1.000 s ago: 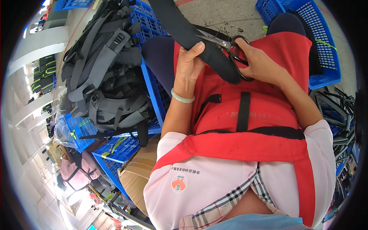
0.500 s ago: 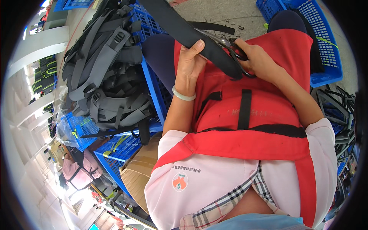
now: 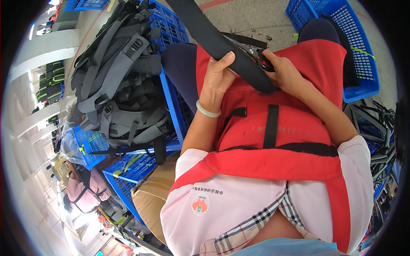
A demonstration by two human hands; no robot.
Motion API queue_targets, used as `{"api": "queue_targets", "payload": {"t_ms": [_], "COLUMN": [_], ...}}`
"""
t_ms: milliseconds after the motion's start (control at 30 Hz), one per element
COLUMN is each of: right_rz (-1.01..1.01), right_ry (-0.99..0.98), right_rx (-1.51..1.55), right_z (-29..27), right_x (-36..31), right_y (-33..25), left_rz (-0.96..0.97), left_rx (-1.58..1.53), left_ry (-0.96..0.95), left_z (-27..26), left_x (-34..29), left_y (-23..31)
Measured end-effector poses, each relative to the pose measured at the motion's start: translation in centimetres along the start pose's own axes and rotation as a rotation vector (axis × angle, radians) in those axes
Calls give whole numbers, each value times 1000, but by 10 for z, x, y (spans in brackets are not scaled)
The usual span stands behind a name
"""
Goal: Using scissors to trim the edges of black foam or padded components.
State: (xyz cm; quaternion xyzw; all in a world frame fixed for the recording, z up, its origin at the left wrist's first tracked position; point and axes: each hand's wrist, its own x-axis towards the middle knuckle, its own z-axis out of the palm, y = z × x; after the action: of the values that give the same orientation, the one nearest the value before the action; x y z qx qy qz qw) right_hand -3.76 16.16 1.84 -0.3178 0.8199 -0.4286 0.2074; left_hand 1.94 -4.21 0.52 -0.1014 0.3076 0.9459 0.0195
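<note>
A long dark grey padded strap [image 3: 241, 61] runs slantwise over my lap, its rounded end pointing down to the right. My left hand [image 3: 218, 76] grips its near edge, thumb on top and the fingers hidden beneath. On the other side, my right hand [image 3: 285, 76] is closed on the black handles of a pair of scissors [image 3: 265, 64]. Their metal blades lie along the strap's far edge, partly hidden by it. A narrow black webbing piece [image 3: 252, 41] sticks out beyond the blades. Under both hands lies my red apron [image 3: 299, 115].
Grey backpack straps [image 3: 124, 55] are heaped on blue crates [image 3: 171, 106] at my left. A blue basket [image 3: 363, 47] with dark pieces stands far right, above more grey straps [image 3: 376, 132]. A cardboard box [image 3: 156, 192] sits at lower left; dark scraps lie on the floor [image 3: 265, 25].
The strap and my left hand have shifted slightly right and down. My right hand has closed further on the scissors, and their lower handle loop is now hidden.
</note>
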Motion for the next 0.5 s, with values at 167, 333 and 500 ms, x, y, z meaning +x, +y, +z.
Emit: {"api": "queue_targets", "payload": {"t_ms": [167,333,500], "right_rz": [-4,117,228], "right_ry": [58,47,-114], "right_rx": [63,537,666], "right_z": [2,-5,-7], "right_x": [1,7,4], "right_y": [5,0,-21], "left_rz": [-27,-44,-21], "left_rx": [4,29,83], "left_ry": [-61,-42,16], "left_z": [3,5,6], "left_x": [-1,-2,0], "left_y": [-1,-1,-5]}}
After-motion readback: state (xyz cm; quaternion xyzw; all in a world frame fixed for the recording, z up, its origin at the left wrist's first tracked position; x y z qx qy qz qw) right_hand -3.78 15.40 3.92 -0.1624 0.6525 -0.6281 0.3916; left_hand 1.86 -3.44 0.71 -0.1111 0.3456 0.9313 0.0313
